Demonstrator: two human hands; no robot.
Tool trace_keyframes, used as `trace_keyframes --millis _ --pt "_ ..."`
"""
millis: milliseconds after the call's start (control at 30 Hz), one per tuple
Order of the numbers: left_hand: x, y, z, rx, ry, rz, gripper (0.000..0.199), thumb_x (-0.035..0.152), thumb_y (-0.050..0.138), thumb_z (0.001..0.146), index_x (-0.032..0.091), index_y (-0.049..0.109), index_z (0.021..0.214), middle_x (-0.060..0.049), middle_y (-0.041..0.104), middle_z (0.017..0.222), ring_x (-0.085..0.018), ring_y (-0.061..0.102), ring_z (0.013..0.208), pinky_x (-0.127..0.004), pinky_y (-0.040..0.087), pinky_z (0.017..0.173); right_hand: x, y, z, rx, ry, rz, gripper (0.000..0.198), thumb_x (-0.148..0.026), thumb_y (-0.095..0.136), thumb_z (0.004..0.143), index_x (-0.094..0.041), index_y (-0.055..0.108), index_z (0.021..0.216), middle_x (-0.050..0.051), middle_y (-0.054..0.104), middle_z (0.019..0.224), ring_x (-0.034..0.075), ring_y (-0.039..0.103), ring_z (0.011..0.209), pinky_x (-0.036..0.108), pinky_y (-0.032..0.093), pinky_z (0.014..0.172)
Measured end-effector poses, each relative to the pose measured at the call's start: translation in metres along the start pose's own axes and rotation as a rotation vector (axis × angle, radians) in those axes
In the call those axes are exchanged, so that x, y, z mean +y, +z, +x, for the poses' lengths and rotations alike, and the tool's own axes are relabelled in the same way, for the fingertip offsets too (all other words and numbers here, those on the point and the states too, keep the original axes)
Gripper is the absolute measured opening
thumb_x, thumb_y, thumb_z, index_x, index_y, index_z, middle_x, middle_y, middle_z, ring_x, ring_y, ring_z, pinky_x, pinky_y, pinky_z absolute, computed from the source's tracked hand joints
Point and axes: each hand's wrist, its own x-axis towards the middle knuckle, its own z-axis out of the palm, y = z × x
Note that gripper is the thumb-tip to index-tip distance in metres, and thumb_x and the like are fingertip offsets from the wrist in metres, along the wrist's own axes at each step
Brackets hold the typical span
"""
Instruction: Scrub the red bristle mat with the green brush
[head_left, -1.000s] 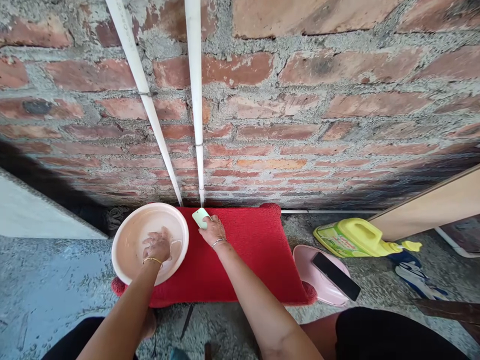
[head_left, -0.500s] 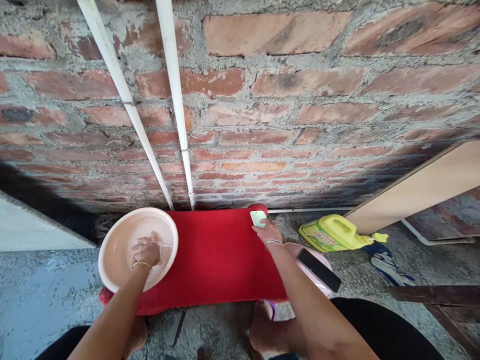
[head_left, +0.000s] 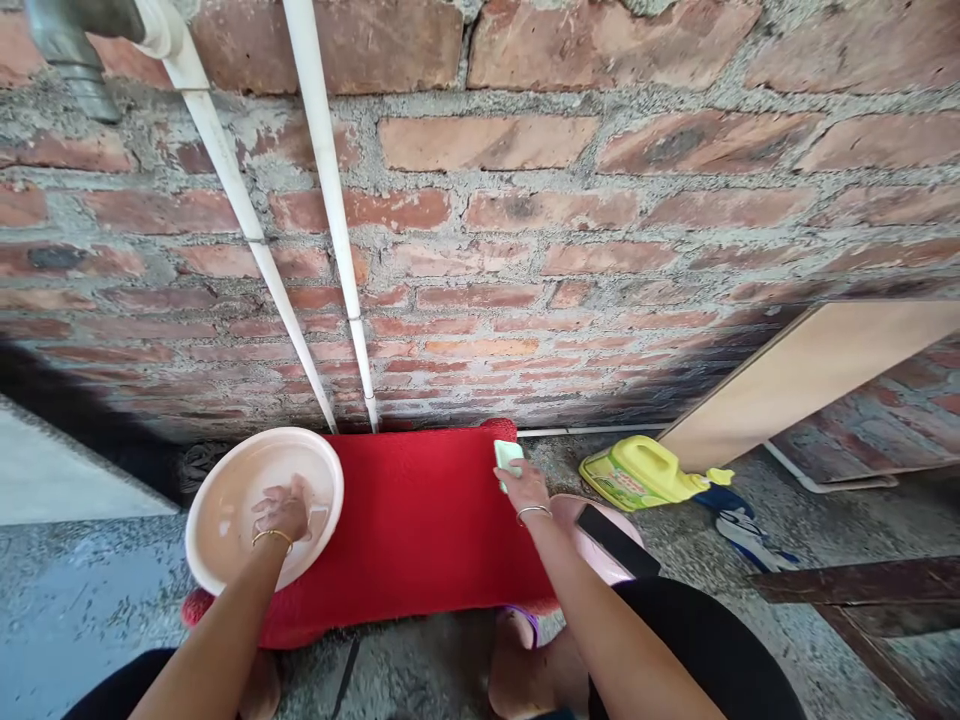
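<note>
My left hand (head_left: 283,510) is in a wide pale pink basin (head_left: 196,545), its fingers loosely apart and slightly bent in the water. Beside it in the basin lies a pale, clear-looking item (head_left: 319,521), too faint to make out. On the far right corner of a red cloth-covered bench (head_left: 420,520), my right hand (head_left: 527,485) has its fingers closed round a small pale green rectangular soap dish (head_left: 507,454). The hand covers the near end of the dish. The basin rests on the left end of the bench.
A black phone (head_left: 616,541) lies on a pink lidded tub or stool (head_left: 577,510) right of the bench. Beyond are a yellow detergent jug (head_left: 637,474), blue and white slippers (head_left: 750,535) and a leaning board (head_left: 810,370). White pipes (head_left: 330,180) run down the brick wall.
The whole view has tilted up, bringing a metal tap into the top left. My left hand has shifted in the basin with its fingers more bent; my right hand keeps the green dish.
</note>
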Motion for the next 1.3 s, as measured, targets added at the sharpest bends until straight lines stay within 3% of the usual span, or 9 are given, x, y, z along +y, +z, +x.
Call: trace_keyframes --millis 133,267,433,567,667,800,967,1100,1300 --pt "-0.002 0.007 0.005 0.010 0.013 -0.020 0.110 0.040 0.071 0.061 0.024 0.008 0.149 -0.035 0.022 0.145 -0.056 0.037 0.122 -0.060 0.044 0.074 -0.033 0.016 -0.011 -0.056 -0.121 -0.014 0.035 -0.037 0.059 0.079 -0.025 0.059 0.113 0.007 0.054 0.112 0.022 0.054 0.099 0.033 0.039 0.088" --pt "-0.002 0.012 0.011 0.033 0.007 0.019 0.114 0.042 0.072 0.057 0.021 0.009 0.149 -0.036 0.022 0.143 -0.057 0.039 0.120 -0.062 0.042 0.075 -0.040 0.015 -0.013 -0.097 -0.199 -0.091 0.038 -0.034 0.058 0.081 -0.024 0.058 0.117 0.010 0.052 0.117 0.024 0.051 0.106 0.034 0.036 0.093" --pt "0.001 0.017 0.015 0.036 -0.020 -0.004 0.117 0.043 0.074 0.055 0.024 0.008 0.149 -0.034 0.021 0.145 -0.057 0.038 0.120 -0.065 0.042 0.074 -0.010 -0.007 -0.010 -0.094 -0.025 -0.098 0.042 -0.036 0.056 0.082 -0.021 0.057 0.121 0.013 0.050 0.121 0.023 0.054 0.104 0.032 0.038 0.092" --pt "0.002 0.018 0.016 0.049 -0.027 -0.019 0.120 0.043 0.076 0.052 0.023 0.009 0.149 -0.035 0.021 0.144 -0.059 0.036 0.120 -0.066 0.041 0.072 0.018 -0.026 -0.007 -0.046 0.187 -0.053 0.042 -0.042 0.053 0.082 -0.018 0.059 0.117 0.013 0.058 0.107 0.025 0.057 0.097 0.037 0.042 0.086" --pt "0.002 0.014 0.013 0.035 -0.028 -0.039 0.120 0.041 0.077 0.053 0.024 0.007 0.149 -0.035 0.019 0.145 -0.059 0.032 0.123 -0.064 0.043 0.071 0.015 -0.026 -0.009 -0.039 0.188 -0.029 0.040 -0.040 0.046 0.086 -0.014 0.060 0.112 0.015 0.061 0.094 0.028 0.057 0.097 0.037 0.044 0.081" --pt "0.003 0.005 0.007 -0.010 -0.022 -0.009 0.116 0.039 0.076 0.057 0.023 0.008 0.149 -0.035 0.020 0.144 -0.058 0.034 0.122 -0.063 0.043 0.072 -0.030 0.001 -0.028 -0.057 0.017 0.031 0.037 -0.041 0.050 0.084 -0.022 0.058 0.114 0.009 0.060 0.103 0.024 0.054 0.105 0.034 0.042 0.089" --pt "0.005 -0.001 0.001 -0.013 -0.032 0.036 0.106 0.034 0.071 0.065 0.022 0.008 0.149 -0.036 0.019 0.144 -0.057 0.034 0.123 -0.061 0.044 0.072 -0.108 0.044 -0.083 -0.191 -0.466 0.003 0.033 -0.036 0.059 0.079 -0.026 0.061 0.110 0.006 0.054 0.115 0.022 0.052 0.104 0.033 0.039 0.093" --pt "0.004 -0.003 0.000 -0.022 -0.032 0.023 0.106 0.032 0.071 0.067 0.024 0.006 0.149 -0.037 0.017 0.145 -0.056 0.034 0.124 -0.061 0.044 0.073 -0.140 0.060 -0.116 -0.312 -0.726 -0.127 0.032 -0.036 0.059 0.080 -0.024 0.062 0.109 0.009 0.052 0.116 0.025 0.050 0.103 0.036 0.039 0.092" --pt "0.003 -0.004 -0.001 -0.020 -0.003 0.020 0.102 0.029 0.069 0.070 0.022 0.006 0.149 -0.038 0.018 0.144 -0.057 0.035 0.123 -0.059 0.045 0.074 -0.125 0.062 -0.107 -0.316 -0.685 -0.160 0.035 -0.035 0.059 0.081 -0.024 0.060 0.114 0.009 0.050 0.120 0.024 0.049 0.104 0.036 0.038 0.092"
